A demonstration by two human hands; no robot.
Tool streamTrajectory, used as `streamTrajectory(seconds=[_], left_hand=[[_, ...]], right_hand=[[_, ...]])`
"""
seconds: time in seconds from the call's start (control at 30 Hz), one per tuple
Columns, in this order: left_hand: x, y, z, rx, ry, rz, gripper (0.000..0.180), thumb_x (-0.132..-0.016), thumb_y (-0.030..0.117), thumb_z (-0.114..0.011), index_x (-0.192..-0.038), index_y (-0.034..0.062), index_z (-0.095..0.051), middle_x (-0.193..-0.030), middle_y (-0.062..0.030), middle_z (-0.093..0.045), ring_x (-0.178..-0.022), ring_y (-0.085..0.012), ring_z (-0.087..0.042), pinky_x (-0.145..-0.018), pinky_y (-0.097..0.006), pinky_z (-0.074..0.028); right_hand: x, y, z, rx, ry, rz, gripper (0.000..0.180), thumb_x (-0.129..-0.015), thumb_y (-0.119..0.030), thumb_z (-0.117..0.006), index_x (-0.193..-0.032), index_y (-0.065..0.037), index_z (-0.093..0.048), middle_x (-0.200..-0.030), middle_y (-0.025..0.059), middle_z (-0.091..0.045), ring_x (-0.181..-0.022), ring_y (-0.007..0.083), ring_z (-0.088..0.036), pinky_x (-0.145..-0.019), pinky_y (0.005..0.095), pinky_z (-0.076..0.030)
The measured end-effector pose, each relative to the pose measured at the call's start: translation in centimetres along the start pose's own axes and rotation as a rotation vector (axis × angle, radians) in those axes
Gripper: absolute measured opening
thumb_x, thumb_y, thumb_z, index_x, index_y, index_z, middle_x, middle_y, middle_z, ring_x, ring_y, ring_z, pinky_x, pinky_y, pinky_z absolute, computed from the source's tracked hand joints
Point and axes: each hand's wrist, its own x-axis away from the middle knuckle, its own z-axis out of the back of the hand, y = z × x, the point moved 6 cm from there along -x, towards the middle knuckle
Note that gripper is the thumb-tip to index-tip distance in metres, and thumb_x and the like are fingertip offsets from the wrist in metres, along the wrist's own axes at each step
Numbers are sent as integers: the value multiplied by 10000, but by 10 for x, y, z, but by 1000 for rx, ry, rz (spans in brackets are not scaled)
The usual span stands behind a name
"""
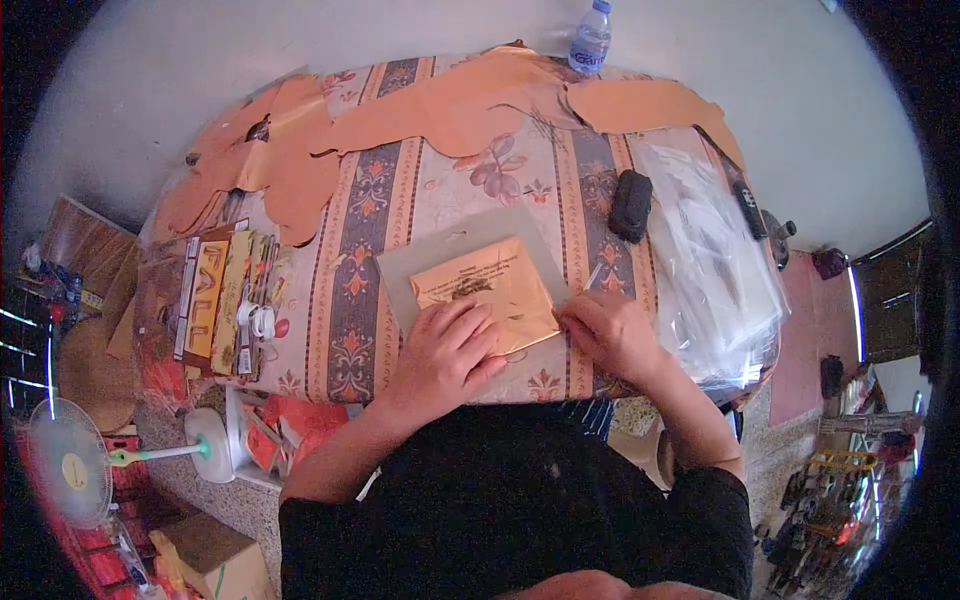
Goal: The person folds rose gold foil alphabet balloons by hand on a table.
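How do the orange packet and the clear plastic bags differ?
Look: the orange packet carries dark print; the clear plastic bags look whitish and see-through.
Size: the packet is smaller; the bags together spread over more of the tablecloth.
Contact: the left hand rests on the packet; neither hand is on the bags.
Shared: both lie on the table.

Dark print on orange packet [518, 296]; big letters on yellow card [207, 300]; bottle [590, 48] lettered.

Orange packet [515, 300] partly behind the hands [450, 348], its small print apparently blurred.
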Motion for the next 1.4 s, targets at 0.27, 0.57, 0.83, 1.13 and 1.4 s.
streamTrajectory(seconds=[0.27,0.57,0.83,1.13,1.4], left_hand=[[-2,-3,0,-30,22,14,375,-771,256,-711,-1065,36,-638,-1169,-126,-586,-1149,-308,-514,-968,-449,-409],[0,-4,0,-16,53,9,360,-769,258,-701,-1041,35,-627,-1155,-124,-574,-1148,-301,-505,-955,-443,-406],[0,-4,-1,-20,27,20,385,-786,278,-700,-1082,39,-635,-1177,-130,-571,-1148,-318,-506,-976,-445,-404],[0,-4,-3,-40,60,9,341,-794,281,-680,-1036,48,-621,-1150,-112,-579,-1160,-282,-505,-967,-439,-377],[3,-6,-5,-39,59,21,348,-806,297,-666,-1045,51,-612,-1166,-121,-573,-1165,-293,-500,-975,-454,-368]], right_hand=[[-3,14,20,202,51,-98,144,-794,-118,-649,-910,-41,-612,-802,141,-579,-708,348,-608,-613,431,-497],[5,29,11,334,18,-241,136,-786,-53,-590,-905,-42,-524,-916,168,-573,-782,380,-603,-652,469,-496],[4,33,14,308,98,-290,292,-761,-17,-549,-1039,-57,-468,-917,177,-615,-813,395,-611,-660,490,-492],[-32,12,-13,76,34,-278,195,-785,-93,-596,-955,-53,-510,-769,147,-619,-722,346,-631,-615,419,-500],[-27,12,-1,-51,-21,-314,192,-832,-174,-604,-940,-22,-560,-903,188,-610,-824,390,-617,-706,459,-503]])
